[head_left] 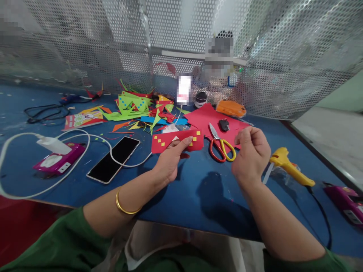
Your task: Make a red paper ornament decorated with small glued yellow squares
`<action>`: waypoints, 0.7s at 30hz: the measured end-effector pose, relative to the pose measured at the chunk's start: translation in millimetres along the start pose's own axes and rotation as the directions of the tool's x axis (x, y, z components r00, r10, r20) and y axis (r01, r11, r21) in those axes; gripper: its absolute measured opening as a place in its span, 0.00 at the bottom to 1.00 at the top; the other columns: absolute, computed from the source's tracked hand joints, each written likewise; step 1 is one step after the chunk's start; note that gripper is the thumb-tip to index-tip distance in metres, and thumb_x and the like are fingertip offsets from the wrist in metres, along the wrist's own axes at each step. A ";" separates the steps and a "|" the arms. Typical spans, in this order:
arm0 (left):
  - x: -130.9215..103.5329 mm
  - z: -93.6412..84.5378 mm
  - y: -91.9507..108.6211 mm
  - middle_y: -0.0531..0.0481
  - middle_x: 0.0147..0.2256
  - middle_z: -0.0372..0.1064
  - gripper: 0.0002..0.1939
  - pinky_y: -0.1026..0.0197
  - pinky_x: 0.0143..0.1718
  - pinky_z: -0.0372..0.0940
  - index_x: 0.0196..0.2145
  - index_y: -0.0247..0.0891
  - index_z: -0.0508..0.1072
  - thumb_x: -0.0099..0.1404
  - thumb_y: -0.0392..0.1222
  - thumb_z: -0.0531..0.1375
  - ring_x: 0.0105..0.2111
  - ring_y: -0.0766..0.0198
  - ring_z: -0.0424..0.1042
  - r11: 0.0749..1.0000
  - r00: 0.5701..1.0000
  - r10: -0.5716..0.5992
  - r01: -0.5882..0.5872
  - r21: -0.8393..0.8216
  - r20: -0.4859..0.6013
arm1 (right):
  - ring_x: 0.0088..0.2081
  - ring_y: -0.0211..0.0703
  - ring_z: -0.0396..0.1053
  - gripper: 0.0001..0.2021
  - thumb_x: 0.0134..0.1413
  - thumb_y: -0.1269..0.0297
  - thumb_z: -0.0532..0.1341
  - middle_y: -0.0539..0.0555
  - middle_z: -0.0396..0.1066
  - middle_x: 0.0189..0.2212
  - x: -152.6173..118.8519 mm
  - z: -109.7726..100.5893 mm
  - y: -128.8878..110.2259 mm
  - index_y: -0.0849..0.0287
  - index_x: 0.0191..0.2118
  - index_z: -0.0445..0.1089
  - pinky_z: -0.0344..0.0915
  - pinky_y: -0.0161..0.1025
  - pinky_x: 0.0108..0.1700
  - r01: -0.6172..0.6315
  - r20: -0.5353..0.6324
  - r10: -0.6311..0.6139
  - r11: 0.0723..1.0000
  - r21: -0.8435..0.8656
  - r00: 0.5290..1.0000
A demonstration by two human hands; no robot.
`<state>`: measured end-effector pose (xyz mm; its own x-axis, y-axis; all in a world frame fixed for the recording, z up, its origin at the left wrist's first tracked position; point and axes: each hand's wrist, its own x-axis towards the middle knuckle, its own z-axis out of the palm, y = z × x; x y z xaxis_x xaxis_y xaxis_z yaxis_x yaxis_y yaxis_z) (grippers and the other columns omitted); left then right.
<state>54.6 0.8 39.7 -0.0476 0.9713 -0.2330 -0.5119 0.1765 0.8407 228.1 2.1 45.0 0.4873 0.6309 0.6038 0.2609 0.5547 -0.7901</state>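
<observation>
The left hand [173, 155] is closing around a red paper strip [167, 146], thumb pressing its face and fingers going behind. The strip is being held above the blue table [181, 200], tilted up towards the camera and carrying small yellow squares near both ends and a white patch in the middle. The right hand [252, 153] is curling nearly shut beside the red sheets [202, 117]; whether anything small is being pinched cannot be told.

Between the hands, the scissors [219, 145] are lying slightly open, one handle showing red, the other yellow. A black key [224, 125] is resting on the sheets. To the right, a yellow glue gun [292, 166] is lying near a purple power socket [344, 202].

To the left, a dark-screened phone [114, 159] is lying under a white cable [85, 133]. Coloured paper pieces [134, 104] are heaping beyond it. A printed packet [84, 118] is showing pale green lettering and a cartoon figure; its wording is too small to read. A lit phone [183, 90] is standing against the perforated panel [176, 30], its display blurred. No brand is readable.
</observation>
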 end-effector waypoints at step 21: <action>-3.3 -1.6 -8.7 0.48 0.30 0.76 0.11 0.59 0.32 0.63 0.26 0.40 0.79 0.50 0.47 0.74 0.32 0.61 0.71 0.987 0.995 0.096 -0.099 0.127 0.029 | 0.22 0.38 0.58 0.22 0.67 0.55 0.55 0.46 0.60 0.17 -7.0 -6.4 -10.5 0.55 0.20 0.62 0.54 0.39 0.28 0.154 0.263 -0.071 0.939 -0.308 0.962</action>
<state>57.8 -4.2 32.3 -0.0720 0.9880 -0.1370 -0.3920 0.0983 0.9147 227.3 -11.6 48.4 0.2312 0.7100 0.6652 0.5764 0.4508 -0.6816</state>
